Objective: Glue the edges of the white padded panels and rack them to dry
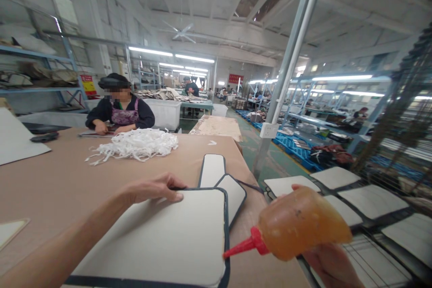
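My left hand grips the far edge of a large white panel with a dark border, thumb on top and fingers mostly hidden behind the edge. In my right hand is an amber squeeze glue bottle, tilted so its red nozzle points left. The nozzle tip is at the panel's right edge, by the dark border. Most of my right fingers are hidden behind the bottle. Beyond the panel lie two smaller dark-edged white pieces, partly overlapping.
A heap of white strips lies on the brown table. Across it a co-worker handles something flat. To the right, more white panels rest on a wire rack, and a grey post stands by the table's edge.
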Motion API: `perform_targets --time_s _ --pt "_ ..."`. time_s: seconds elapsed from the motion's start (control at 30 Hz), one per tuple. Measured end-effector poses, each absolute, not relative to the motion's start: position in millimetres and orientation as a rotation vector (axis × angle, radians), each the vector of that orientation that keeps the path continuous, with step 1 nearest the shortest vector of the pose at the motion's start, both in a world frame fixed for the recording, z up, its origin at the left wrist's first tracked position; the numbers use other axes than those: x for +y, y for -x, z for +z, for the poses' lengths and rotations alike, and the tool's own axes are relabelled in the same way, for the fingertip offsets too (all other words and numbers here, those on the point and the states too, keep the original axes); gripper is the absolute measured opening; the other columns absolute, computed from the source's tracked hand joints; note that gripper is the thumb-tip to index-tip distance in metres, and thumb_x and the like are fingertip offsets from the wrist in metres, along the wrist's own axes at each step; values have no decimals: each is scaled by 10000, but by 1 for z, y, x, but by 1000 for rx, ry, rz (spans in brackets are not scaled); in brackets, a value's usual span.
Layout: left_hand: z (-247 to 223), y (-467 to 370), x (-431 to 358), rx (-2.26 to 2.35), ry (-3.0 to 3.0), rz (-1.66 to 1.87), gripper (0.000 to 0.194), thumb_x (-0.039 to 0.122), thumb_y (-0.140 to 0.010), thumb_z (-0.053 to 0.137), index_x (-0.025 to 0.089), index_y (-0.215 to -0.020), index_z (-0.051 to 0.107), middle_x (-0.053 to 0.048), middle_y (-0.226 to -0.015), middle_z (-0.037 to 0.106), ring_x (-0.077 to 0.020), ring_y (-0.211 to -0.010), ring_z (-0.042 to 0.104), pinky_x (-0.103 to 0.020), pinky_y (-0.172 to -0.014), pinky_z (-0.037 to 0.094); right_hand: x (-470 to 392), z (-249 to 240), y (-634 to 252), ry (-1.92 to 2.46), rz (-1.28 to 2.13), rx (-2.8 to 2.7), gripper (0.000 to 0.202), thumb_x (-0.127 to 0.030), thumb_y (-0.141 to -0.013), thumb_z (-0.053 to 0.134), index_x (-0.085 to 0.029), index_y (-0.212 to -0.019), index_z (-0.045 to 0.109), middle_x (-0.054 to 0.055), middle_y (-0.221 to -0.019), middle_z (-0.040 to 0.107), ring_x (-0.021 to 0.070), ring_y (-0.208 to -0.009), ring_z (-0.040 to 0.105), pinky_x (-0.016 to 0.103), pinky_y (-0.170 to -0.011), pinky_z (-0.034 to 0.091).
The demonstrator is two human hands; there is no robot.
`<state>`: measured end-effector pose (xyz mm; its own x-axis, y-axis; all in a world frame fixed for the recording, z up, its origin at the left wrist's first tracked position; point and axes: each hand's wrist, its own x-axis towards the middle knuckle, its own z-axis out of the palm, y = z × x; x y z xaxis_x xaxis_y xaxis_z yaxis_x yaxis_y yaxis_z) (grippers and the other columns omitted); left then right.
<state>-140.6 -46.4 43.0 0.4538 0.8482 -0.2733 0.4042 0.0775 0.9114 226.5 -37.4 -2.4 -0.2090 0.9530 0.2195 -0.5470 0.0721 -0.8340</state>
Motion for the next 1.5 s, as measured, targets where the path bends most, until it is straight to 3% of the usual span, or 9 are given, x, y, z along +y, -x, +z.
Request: perform_targets --time_s 0.4,0.57,0.9,1.2,1.37,1.5 --pt "42 143 -46 1126 -1504 502 331 410 -759 628 187 -982 728 -9 -890 745 -205 -777 657 -246 -715 481 -41 0 -225 564 1480 -1058 676 -418 -519 871 -399 -1134 589 -11 -1023 726 263 -896 687 385 -742 586" --pt "36 148 -45 1150 -1470 525 351 400 -768 624 187 -1029 721 -16 -905 747 -209 -773 663 -259 -717 493 -44 1 -222 566 1450 -1061 715 -358 -480 901 -394 -1127 598 -14 -1021 734 271 -880 694 387 -731 587" --pt "12 163 -45 1275 -1266 714 466 444 -722 689 187 -1110 692 -57 -1006 748 -264 -947 669 -278 -788 518 -44 -15 -214 535 1279 -1015 710 -332 -549 862 -403 -1188 561 -34 -1024 717 198 -891 667 266 -757 551" --pt "-15 157 -44 1186 -1076 851 480 432 -712 715 197 -1129 687 -72 -1000 752 -243 -912 683 -277 -780 520 -45 -14 -201 550 1197 -926 669 -350 -579 857 -429 -1175 562 -44 -1070 708 262 -989 657 383 -887 539" --pt "-27 150 -46 1201 -1027 898 470 454 -732 700 223 -1141 679 -49 -1013 751 -210 -878 681 -252 -747 520 -45 -16 -199 536 1173 -950 603 -336 -625 831 -452 -1155 567 -80 -1110 691 260 -1036 644 356 -907 532" --pt "-35 144 -46 1151 -1012 925 471 454 -731 705 216 -1136 680 -48 -994 754 -202 -875 679 -243 -734 518 -44 -15 -197 537 1142 -978 568 -340 -627 825 -431 -1136 590 -38 -1069 712 308 -1007 657 432 -903 530"
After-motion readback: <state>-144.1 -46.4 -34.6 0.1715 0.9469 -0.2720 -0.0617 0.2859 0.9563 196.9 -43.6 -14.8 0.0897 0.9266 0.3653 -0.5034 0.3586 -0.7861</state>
